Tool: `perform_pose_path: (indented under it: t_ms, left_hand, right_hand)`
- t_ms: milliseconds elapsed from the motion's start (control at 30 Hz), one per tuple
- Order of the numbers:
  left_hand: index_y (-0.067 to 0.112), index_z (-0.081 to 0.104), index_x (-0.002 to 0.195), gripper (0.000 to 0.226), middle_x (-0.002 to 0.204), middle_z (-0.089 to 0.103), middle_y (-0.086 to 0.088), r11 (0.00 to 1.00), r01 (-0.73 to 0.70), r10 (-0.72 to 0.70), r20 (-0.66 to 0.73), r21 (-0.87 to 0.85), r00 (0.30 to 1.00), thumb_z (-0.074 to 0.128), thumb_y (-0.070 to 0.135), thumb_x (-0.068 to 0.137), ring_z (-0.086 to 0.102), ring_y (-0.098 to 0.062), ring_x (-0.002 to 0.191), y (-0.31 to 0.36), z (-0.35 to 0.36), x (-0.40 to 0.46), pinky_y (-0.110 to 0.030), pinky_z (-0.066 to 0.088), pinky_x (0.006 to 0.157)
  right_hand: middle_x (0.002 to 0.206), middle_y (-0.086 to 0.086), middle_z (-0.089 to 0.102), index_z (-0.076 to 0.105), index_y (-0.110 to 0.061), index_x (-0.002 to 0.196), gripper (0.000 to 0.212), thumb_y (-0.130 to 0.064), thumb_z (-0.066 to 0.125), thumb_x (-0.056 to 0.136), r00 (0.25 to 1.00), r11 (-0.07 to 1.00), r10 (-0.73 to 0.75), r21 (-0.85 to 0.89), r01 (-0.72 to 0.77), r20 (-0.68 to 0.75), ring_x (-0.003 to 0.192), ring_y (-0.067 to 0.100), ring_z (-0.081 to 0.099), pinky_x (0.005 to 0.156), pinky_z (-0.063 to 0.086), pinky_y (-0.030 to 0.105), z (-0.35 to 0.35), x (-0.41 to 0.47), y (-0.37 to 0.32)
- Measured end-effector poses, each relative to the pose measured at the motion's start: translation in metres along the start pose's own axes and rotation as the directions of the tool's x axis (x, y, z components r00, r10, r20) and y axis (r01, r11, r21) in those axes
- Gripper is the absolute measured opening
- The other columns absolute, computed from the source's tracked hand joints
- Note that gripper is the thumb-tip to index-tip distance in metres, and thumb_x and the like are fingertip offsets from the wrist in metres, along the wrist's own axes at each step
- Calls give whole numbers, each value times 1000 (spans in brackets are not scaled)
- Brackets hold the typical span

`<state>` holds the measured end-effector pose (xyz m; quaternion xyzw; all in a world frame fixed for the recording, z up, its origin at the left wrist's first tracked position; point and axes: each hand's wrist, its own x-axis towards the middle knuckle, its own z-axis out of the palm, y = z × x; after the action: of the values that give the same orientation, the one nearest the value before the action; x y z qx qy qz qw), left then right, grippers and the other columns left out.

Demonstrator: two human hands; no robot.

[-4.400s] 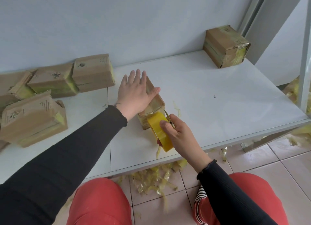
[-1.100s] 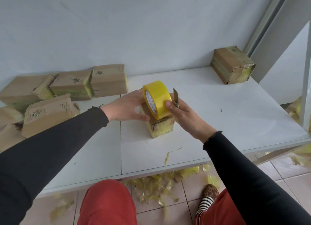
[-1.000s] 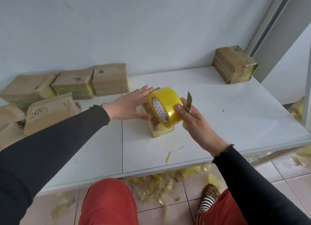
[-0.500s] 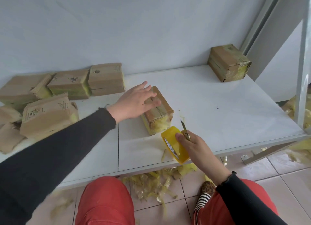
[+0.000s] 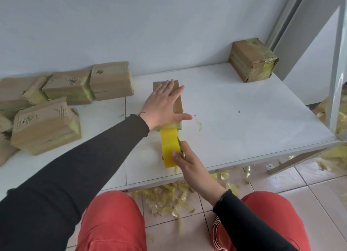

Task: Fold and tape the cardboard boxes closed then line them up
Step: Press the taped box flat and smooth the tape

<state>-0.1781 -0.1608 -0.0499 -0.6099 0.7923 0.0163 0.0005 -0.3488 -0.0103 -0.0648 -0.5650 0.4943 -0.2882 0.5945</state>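
Observation:
A small cardboard box (image 5: 177, 101) lies in the middle of the white table (image 5: 234, 123). My left hand (image 5: 163, 104) presses flat on its top with straight fingers and the thumb spread along its near end. Just in front of the box, my right hand (image 5: 185, 159) grips a yellow tape roll (image 5: 169, 147) together with a small knife blade (image 5: 179, 144). The tape runs from the roll to the box's near end. A taped box (image 5: 252, 60) stands at the far right corner.
Several flattened and half-folded cardboard boxes (image 5: 56, 100) pile up on the table's left side. Yellow tape scraps (image 5: 169, 198) litter the tiled floor under the table edge. A metal frame post (image 5: 338, 63) stands at the right. My red-clad knees sit below.
The tape roll came down from above the box to the table in front of it, toward me. My left hand slid from the box's side onto its top and flattened.

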Motion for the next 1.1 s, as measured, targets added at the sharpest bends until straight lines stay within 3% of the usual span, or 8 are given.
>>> perform_pose_path:
  t_ms: [100,300,400,500,633,800,933,1100]
  left_hand:
    - [27,7,167,121,173,-1,-16,999,15,-13,-35,31,999,28,98,72,-2,-27,161,1,3,2,-40,0,130]
    - [32,9,166,123,174,-1,-12,992,10,-8,13,-128,1000,26,102,67,-4,-24,161,0,-7,0,-42,-1,129]
    - [32,18,165,101,174,6,0,697,-13,-112,-126,-717,986,45,86,85,-8,-16,160,-6,-31,-12,-41,-3,126]
    - [24,47,148,69,149,47,3,552,19,-485,-302,-834,820,60,63,93,40,-14,142,-4,-29,-49,-36,31,121]
    - [23,53,129,79,104,57,3,355,349,-527,122,-868,841,60,83,79,58,-13,90,32,3,-122,-38,51,80]
    - [24,65,125,40,110,73,-3,43,401,-416,349,-915,840,64,53,97,68,-3,81,47,25,-144,-18,55,67]
    - [27,75,108,22,104,77,1,-106,327,-426,340,-939,838,68,45,97,73,-16,98,53,29,-141,-32,57,84]
    - [22,74,107,18,101,76,-3,-230,225,-478,312,-947,821,71,35,96,71,-19,92,61,35,-143,-40,55,83]
  right_hand:
    - [96,24,61,40,-33,84,39,-71,40,87,995,996,-29,-87,21,-91,95,45,64,87,51,63,6,1,3]
    - [86,15,62,43,-17,93,50,-66,45,87,994,997,80,11,-80,-70,84,37,62,81,51,51,14,2,0]
    - [113,35,62,47,-10,108,66,-70,50,81,992,985,122,131,-115,-45,79,27,53,72,44,46,12,0,-3]
    - [127,34,53,48,-11,119,77,-75,48,77,988,976,153,159,-150,-3,84,37,57,91,46,71,10,-5,-6]
    - [118,10,70,63,-25,119,44,-61,44,102,988,983,153,98,-155,31,111,25,66,104,51,46,-8,0,1]
    - [84,0,62,56,-20,106,25,-43,47,107,994,979,-7,-203,-15,-108,66,16,50,62,46,32,-56,25,-6]
    - [83,-5,59,45,-22,102,45,-66,38,100,978,703,-205,-690,170,33,73,19,57,65,43,38,-71,42,-26]
    - [70,-5,52,42,-23,89,39,-48,21,110,926,314,-316,-898,307,206,66,28,50,60,31,37,-70,62,-34]
